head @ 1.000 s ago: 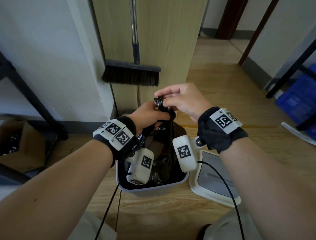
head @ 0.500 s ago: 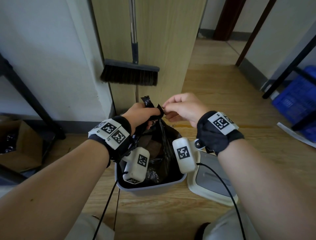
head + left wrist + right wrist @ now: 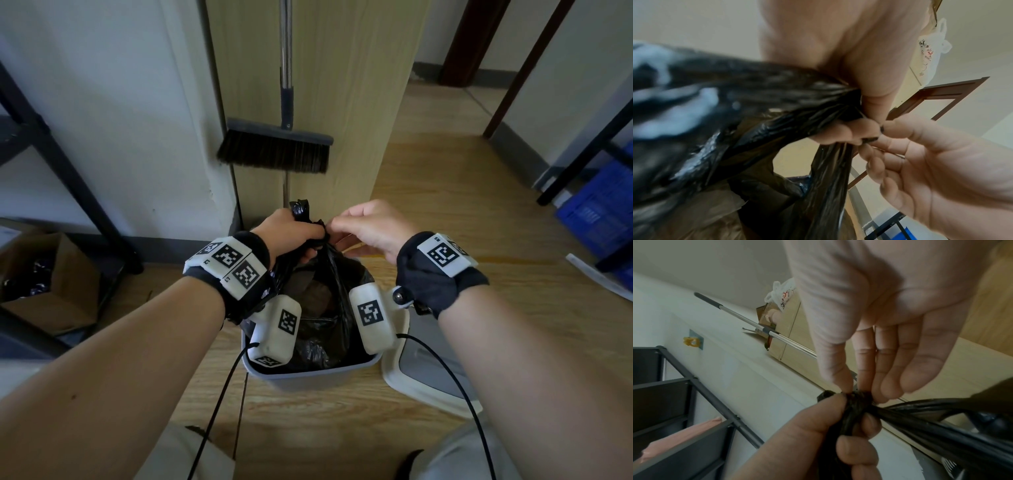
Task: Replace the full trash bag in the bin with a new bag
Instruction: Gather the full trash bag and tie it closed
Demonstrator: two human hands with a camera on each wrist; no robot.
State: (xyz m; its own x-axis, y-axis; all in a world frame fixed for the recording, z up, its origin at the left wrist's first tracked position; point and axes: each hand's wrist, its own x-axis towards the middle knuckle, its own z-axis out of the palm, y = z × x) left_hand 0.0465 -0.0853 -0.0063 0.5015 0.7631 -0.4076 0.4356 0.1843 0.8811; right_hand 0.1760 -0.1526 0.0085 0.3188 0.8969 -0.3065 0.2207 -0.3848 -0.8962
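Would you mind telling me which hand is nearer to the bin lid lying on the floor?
Right. The right hand is above and slightly left of the bin lid; the left hand is farther left, over the bin, gripping the black trash bag.

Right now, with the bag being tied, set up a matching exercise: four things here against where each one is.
Things:
1. black trash bag
2. broom
3. bin lid
4. cardboard box

Places:
A. on the floor right of the bin
B. low on the far left
C. neck held by both hands, body in the bin
D. against the wooden panel behind the bin

Pairs: 1-C, 2-D, 3-A, 4-B
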